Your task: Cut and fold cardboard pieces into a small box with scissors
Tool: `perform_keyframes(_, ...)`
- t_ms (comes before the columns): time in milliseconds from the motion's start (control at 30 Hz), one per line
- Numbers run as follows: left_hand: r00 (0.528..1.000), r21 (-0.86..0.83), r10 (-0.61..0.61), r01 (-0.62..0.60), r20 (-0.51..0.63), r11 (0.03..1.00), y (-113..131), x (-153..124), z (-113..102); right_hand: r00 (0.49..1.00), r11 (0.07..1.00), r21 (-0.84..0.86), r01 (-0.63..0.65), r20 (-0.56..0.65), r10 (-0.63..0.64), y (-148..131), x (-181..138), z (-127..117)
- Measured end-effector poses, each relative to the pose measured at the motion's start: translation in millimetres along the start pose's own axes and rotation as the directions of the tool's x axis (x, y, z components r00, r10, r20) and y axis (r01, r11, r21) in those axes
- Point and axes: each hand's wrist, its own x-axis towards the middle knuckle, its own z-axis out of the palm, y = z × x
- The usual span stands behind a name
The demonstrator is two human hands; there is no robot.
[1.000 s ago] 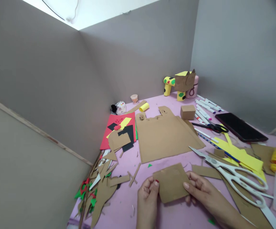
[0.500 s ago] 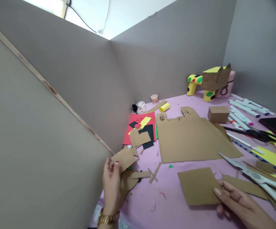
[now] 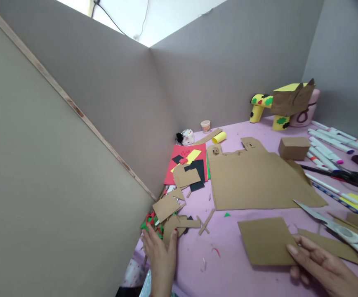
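Note:
My right hand (image 3: 316,260) grips a square piece of cardboard (image 3: 265,242) by its right edge, thumb on top, just over the table. At the left, my left hand (image 3: 159,245) is spread with thumb and fingers apart and holds nothing. It is over cardboard scraps (image 3: 169,231) and a heap of red and green paper bits (image 3: 150,222). Just beyond its fingers lies a small cardboard rectangle (image 3: 166,207). Whether the fingertips touch the scraps I cannot tell.
A large cardboard sheet (image 3: 247,181) covers mid-table. White scissors (image 3: 340,231), black scissors (image 3: 342,175) and markers (image 3: 330,142) lie right, near a small cardboard box (image 3: 294,148). Red paper (image 3: 169,173) with scraps lies back left. Grey partitions (image 3: 234,62) enclose the table (image 3: 203,255).
My left hand has let go of the small cardboard rectangle, which now lies on the scraps, and has drawn back with fingers spread. My right hand still holds the square; the view has shifted slightly.

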Motion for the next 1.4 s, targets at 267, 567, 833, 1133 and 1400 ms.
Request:
perform_keyframes(267, 0.927, -0.01, 0.374, -0.374, 0.037, 0.927, 59, -24, 2, 0.999, 0.999, 0.03, 0.02, -0.034, -0.019, -11, -3, 7)
perform_keyframes(567, 0.836, -0.318, 0.462, -0.369, 0.298, 0.873, 143, 6, 31, 0.998, 0.997, 0.049, 0.062, -0.021, -0.061, -19, -2, 13)
perform_keyframes(833, 0.829, -0.2, 0.386, -0.332, 0.405, 0.922, 184, 47, 44, 0.993, 0.989, 0.108, 0.104, 0.045, -0.11, -18, 8, 17)
perform_keyframes(1133, 0.83, -0.249, 0.303, -0.205, 0.469, 0.947, 188, 58, 48, 0.984, 0.966, 0.213, 0.144, 0.074, -0.163, -23, 8, 19)
perform_keyframes(1400, 0.853, -0.508, 0.208, 0.077, 0.479, 0.858, 189, 64, 55, 0.973, 0.928, 0.346, 0.134, 0.132, -0.19, -13, 13, 20)
